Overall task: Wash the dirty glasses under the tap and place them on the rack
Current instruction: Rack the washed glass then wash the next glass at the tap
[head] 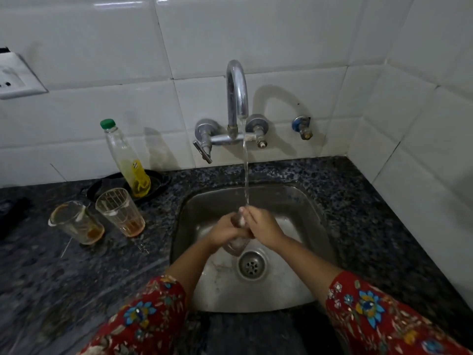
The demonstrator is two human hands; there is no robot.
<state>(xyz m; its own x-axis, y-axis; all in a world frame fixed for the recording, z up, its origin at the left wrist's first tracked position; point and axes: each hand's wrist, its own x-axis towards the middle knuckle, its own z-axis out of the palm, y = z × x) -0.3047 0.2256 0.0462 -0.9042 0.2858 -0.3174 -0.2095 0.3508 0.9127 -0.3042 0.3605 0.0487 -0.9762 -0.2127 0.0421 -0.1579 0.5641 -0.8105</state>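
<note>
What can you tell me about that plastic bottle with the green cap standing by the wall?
The bottle is clear plastic with a green screw cap, tall and slim. It stands leaning slightly, cap toward the wall, on a black dish on the dark speckled counter, left of the sink and behind two dirty glasses. Only its lower part holds yellow liquid, and a yellow label wraps it there. Neither hand touches it.

No legible txt anywhere; yellow label on the clear plastic green-capped bottle too blurred to read.
</note>
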